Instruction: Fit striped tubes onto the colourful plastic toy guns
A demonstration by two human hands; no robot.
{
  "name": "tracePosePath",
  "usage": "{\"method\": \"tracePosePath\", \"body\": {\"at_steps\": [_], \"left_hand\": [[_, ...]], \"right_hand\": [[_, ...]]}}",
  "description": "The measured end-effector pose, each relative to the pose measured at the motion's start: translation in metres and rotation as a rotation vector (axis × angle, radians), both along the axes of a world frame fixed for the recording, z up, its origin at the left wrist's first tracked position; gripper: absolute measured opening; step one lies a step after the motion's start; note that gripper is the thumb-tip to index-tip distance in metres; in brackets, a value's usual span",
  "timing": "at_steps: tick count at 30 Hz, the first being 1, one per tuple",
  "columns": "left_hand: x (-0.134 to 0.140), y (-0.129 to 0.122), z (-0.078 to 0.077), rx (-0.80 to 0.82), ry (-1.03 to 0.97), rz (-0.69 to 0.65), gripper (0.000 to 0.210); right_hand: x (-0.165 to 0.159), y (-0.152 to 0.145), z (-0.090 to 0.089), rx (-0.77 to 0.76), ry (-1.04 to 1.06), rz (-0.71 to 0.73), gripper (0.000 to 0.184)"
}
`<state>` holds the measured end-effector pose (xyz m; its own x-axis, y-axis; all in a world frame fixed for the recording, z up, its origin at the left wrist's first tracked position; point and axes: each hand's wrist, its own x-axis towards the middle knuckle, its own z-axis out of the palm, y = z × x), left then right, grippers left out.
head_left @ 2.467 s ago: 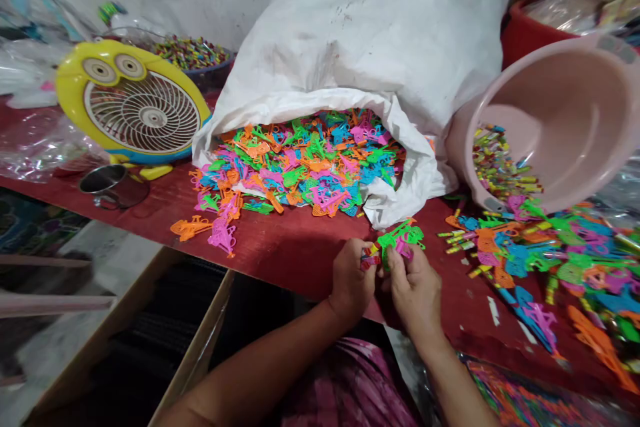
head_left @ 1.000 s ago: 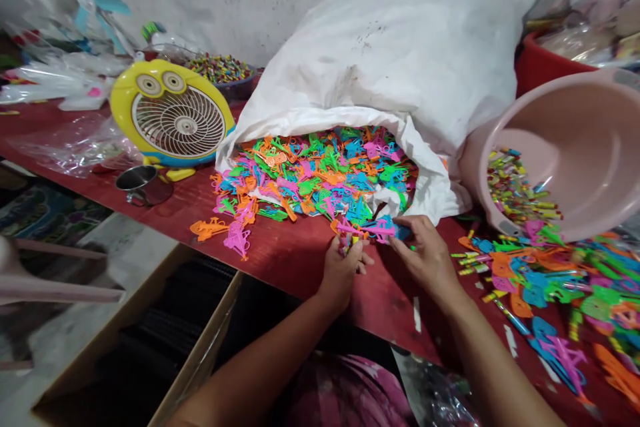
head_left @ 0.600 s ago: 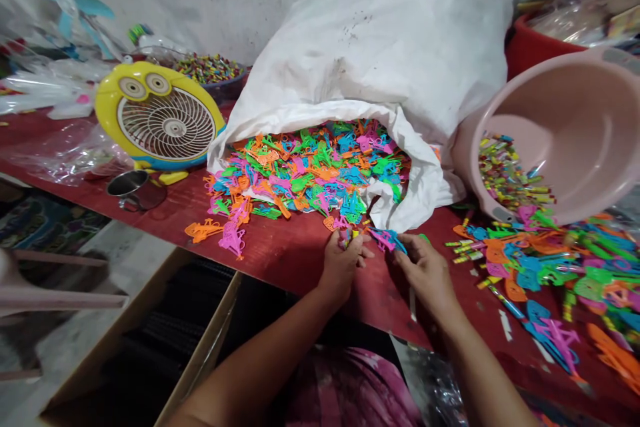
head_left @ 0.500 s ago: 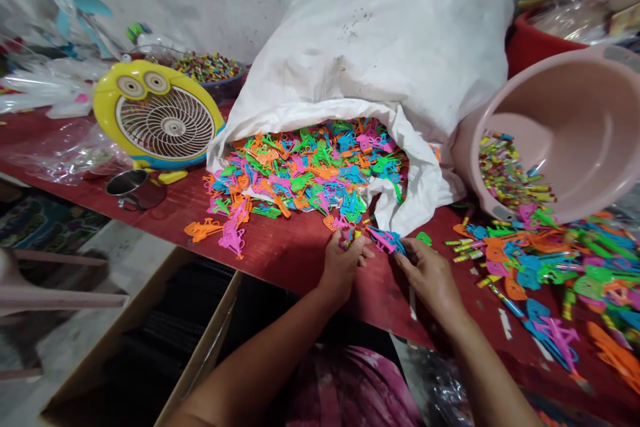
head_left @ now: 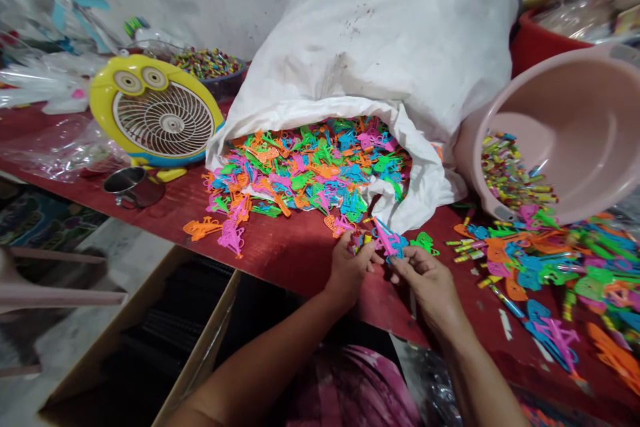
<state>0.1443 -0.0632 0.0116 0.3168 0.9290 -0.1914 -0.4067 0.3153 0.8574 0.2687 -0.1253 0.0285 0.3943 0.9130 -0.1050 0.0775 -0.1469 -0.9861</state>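
Note:
My left hand (head_left: 350, 268) is curled around several short red and yellow wrapped tubes (head_left: 367, 239), whose ends show above the fingers. Between the thumb and fingers of my right hand (head_left: 429, 280) is a pink and blue plastic toy piece (head_left: 389, 240), its tip pointing up and left towards my left hand. Just behind both hands opens a white sack (head_left: 370, 27), lying on its side, with many bright plastic toy pieces (head_left: 305, 173) spilling from its mouth. A green piece (head_left: 424, 242) lies just past my right fingers.
Right of the sack, a tilted pink tub (head_left: 590, 127) holds wrapped tubes. Mixed pieces and tubes (head_left: 545, 267) cover the red table (head_left: 295, 250) in front of it. At left stand a yellow fan (head_left: 105, 97) and a metal cup (head_left: 137, 190). An open cardboard box (head_left: 200, 347) sits below the edge.
My hands have moved slightly right and closer together. The pink and blue piece has been raised and tilted more upright, and the green piece beyond my right hand shows more fully.

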Motion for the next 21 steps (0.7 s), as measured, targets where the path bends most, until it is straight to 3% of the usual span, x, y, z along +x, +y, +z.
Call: {"method": "tracePosePath", "body": {"at_steps": [5,11,13,17,21], "left_hand": [[0.001,0.002,0.003,-0.013,-0.006,0.041,0.022],[-0.003,0.001,0.006,-0.036,-0.056,0.001,0.024],[-0.004,-0.001,0.005,-0.035,-0.060,-0.032,0.025],[-0.004,-0.002,0.000,0.001,-0.079,-0.050,0.026],[0.001,-0.003,-0.008,0.033,-0.116,-0.038,0.024]], "right_hand": [[-0.004,-0.004,0.000,-0.027,0.037,0.066,0.032],[-0.005,-0.009,0.007,-0.152,0.518,0.185,0.045],[-0.006,-0.010,0.007,-0.198,0.602,0.211,0.042],[-0.009,-0.010,0.008,-0.164,0.654,0.155,0.031],[-0.014,-0.012,0.012,-0.044,0.575,0.039,0.036]]}}
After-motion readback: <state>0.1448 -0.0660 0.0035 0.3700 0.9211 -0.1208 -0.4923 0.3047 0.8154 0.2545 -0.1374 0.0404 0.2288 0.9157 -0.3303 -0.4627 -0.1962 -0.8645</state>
